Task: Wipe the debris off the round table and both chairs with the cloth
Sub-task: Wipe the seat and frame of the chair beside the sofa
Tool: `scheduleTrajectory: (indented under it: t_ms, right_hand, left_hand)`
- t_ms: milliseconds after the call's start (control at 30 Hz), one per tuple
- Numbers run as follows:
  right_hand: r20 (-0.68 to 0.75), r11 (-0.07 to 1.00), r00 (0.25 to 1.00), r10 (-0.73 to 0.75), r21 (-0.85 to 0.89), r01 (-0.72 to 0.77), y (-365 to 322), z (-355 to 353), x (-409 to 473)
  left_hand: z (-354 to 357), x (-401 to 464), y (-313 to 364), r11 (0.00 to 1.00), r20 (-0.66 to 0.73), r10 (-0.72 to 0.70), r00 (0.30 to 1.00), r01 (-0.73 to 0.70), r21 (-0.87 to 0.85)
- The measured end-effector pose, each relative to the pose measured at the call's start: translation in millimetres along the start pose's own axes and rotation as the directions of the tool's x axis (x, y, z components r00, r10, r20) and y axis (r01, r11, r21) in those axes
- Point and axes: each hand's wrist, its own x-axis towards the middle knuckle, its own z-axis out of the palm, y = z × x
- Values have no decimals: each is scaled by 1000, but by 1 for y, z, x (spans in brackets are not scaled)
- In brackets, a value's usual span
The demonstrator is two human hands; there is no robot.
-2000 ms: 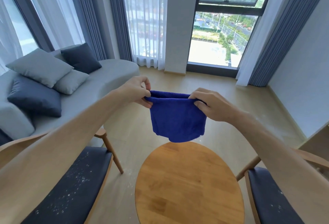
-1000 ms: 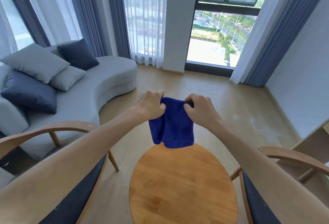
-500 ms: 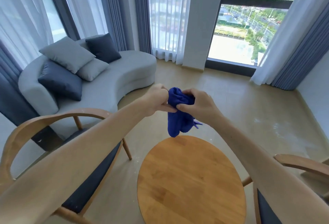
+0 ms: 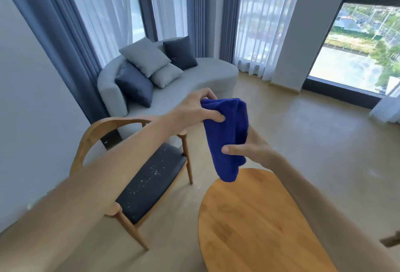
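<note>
A folded blue cloth (image 4: 227, 133) hangs in the air above the far edge of the round wooden table (image 4: 259, 224). My left hand (image 4: 197, 109) pinches its top. My right hand (image 4: 251, 148) grips its middle from the right. To the left stands a wooden chair (image 4: 138, 185) with a dark seat sprinkled with white debris. The table top looks bare. Only a dark sliver of the second chair (image 4: 391, 240) shows at the right edge.
A curved grey sofa (image 4: 184, 85) with several cushions sits behind the chair. Floor-length curtains (image 4: 255, 22) and a large window (image 4: 363, 46) line the far wall. Pale floor (image 4: 313, 137) lies beyond the table, with faint white specks.
The cloth went from spread wide between both hands to folded into a narrow bundle. My view turned left, bringing the left chair's seat into sight and pushing the right chair out.
</note>
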Motion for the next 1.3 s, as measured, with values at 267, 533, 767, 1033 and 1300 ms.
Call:
scheduleTrajectory:
  t_ms: [267, 533, 767, 1033, 1300]
  right_hand:
    - [-75, 957, 996, -50, -290, 27, 4, 132, 78]
    - [240, 897, 970, 43, -437, 68, -10, 294, 168]
    - [339, 784, 931, 135, -611, 108, 6, 370, 227]
    - [200, 831, 956, 216, -552, -73, 88, 415, 275]
    - [199, 842, 919, 341, -500, -204, 172, 406, 367]
  left_hand:
    - [-135, -56, -60, 980, -170, -132, 977, 103, -171]
    - [-314, -138, -160, 960, -5, -223, 975, 221, 173]
    - [-379, -160, -244, 939, 1, -244, 970, 236, 248]
    - [-406, -105, -335, 910, 121, -311, 943, 258, 324]
    - [-432, 4, -418, 871, 242, -427, 871, 324, 370]
